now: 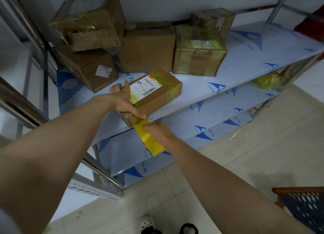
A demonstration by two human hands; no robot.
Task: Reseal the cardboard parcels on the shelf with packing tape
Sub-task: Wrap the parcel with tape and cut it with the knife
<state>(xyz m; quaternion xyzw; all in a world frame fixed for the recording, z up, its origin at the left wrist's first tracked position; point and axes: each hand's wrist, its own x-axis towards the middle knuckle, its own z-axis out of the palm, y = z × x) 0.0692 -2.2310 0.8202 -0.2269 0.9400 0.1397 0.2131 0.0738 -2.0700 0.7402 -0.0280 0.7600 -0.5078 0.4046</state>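
Observation:
A flat cardboard parcel (157,93) with a white barcode label lies at the front edge of the upper shelf (236,72). My left hand (125,100) grips its near end, with the thumb on top and fingers pressing yellow tape onto the corner. A strip of yellow packing tape (149,139) runs down from that corner. My right hand (157,132) holds the strip just below the shelf edge. The tape roll itself is mostly hidden behind the strip and my hand.
Several more cardboard parcels (149,49) are stacked at the back of the upper shelf, some wrapped in yellow tape. A crumpled wad of yellow tape (270,81) lies on the lower shelf. The tiled floor (245,154) is below, with a chair (305,207) at the lower right.

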